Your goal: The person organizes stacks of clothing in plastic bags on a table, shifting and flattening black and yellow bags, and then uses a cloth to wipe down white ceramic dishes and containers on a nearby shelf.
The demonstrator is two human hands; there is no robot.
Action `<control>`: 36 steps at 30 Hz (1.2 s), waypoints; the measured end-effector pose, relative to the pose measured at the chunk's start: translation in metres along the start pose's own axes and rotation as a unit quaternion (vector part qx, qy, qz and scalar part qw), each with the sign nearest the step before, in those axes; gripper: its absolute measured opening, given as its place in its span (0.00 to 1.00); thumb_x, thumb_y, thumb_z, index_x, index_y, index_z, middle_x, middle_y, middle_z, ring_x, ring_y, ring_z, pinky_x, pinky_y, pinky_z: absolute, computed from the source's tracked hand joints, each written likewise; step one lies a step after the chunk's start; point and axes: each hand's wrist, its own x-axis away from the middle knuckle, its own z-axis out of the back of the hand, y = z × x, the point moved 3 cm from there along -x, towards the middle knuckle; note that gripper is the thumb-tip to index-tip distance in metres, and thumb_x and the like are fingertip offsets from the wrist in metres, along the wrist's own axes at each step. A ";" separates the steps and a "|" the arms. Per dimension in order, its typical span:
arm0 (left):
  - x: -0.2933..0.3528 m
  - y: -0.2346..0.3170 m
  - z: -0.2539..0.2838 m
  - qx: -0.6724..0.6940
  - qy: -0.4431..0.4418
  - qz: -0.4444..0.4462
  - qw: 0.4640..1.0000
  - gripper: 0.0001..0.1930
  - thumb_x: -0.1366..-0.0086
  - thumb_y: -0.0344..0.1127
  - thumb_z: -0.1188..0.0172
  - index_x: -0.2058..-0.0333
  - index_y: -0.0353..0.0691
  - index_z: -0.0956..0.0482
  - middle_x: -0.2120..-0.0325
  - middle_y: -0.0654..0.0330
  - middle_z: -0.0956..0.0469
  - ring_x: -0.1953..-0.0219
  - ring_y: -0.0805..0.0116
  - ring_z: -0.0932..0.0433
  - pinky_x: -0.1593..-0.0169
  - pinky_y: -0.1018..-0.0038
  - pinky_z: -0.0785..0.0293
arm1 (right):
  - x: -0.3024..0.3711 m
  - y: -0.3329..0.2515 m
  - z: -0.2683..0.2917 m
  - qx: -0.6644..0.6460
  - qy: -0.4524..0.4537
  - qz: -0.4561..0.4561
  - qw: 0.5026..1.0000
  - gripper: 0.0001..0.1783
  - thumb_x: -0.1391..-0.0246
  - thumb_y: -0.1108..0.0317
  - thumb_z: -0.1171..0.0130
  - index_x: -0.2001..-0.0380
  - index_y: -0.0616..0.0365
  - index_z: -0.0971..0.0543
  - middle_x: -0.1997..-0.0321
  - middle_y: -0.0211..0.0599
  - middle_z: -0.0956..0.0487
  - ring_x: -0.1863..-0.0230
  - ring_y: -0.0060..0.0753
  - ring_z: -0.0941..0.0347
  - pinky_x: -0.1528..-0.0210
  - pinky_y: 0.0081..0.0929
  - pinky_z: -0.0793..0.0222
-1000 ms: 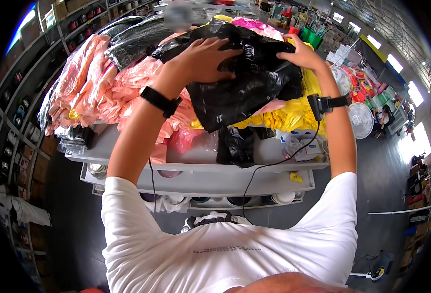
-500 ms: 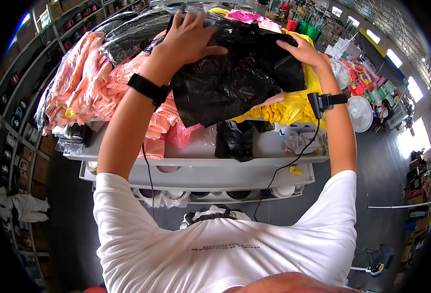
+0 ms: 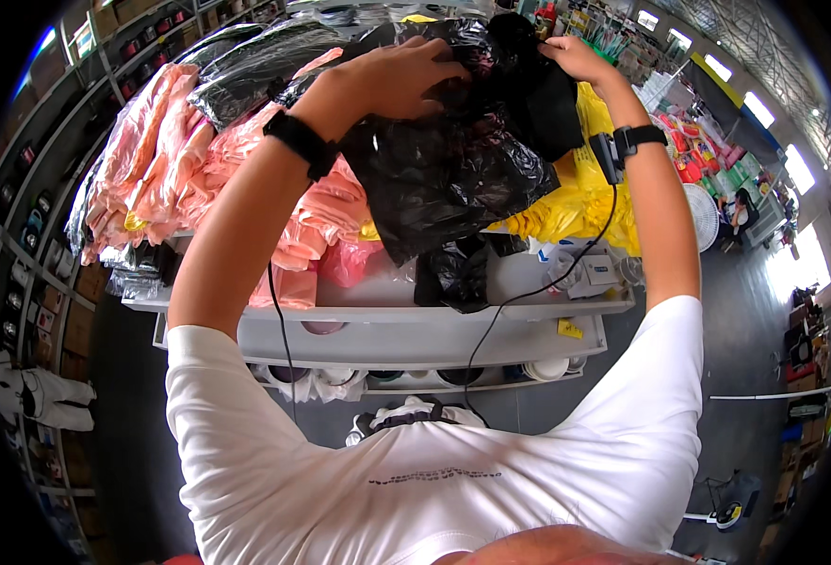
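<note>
A large black plastic bag (image 3: 448, 179) lies bunched over the heap, its lower end hanging toward me. My left hand (image 3: 401, 77) rests on its upper left part, fingers stretched out and a little bent across the plastic. At the upper right, my right hand (image 3: 578, 58) pinches the bag's edge, which stands up in a dark fold beside the fingers. Pink plastic bags (image 3: 317, 212) lie left of the black one, and yellow plastic bags (image 3: 566, 212) show under its right side.
The heap sits on a grey shelf unit (image 3: 378, 325); its lower tiers hold a small box (image 3: 600, 269) and a bunched black bag (image 3: 453, 275). Thin cables hang from both wristbands. A white fan (image 3: 701, 215) stands at right, tall racks (image 3: 20, 226) at left.
My right hand has pulled the bag's right edge up and away, gathering it into a fold. My left hand has shifted right and slightly nearer, its fingers now pointing right.
</note>
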 end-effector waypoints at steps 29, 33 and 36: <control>0.010 -0.076 0.003 0.098 -0.147 0.272 0.946 0.55 0.46 0.58 0.31 0.30 0.39 0.55 0.36 0.37 0.40 0.34 0.45 0.39 0.32 0.62 0.42 | 0.060 -0.014 0.029 -0.036 -0.211 -0.173 0.961 0.51 0.54 0.57 0.37 0.29 0.46 0.51 0.49 0.44 0.26 0.57 0.35 0.26 0.62 0.35 0.23; 0.020 -0.097 -0.009 0.110 -0.093 0.274 0.951 0.53 0.45 0.49 0.29 0.31 0.36 0.54 0.37 0.35 0.39 0.35 0.44 0.37 0.33 0.62 0.41 | 0.059 0.023 0.046 -0.058 -0.237 -0.166 0.956 0.42 0.52 0.64 0.40 0.33 0.46 0.41 0.61 0.34 0.23 0.62 0.23 0.28 0.63 0.23 0.30; 0.026 -0.105 -0.010 0.089 0.069 0.213 0.971 0.49 0.43 0.43 0.30 0.32 0.37 0.53 0.44 0.35 0.31 0.41 0.45 0.30 0.39 0.62 0.34 | 0.059 0.062 0.045 -0.079 -0.160 -0.089 0.980 0.39 0.51 0.67 0.41 0.34 0.45 0.39 0.61 0.34 0.23 0.63 0.22 0.28 0.59 0.22 0.32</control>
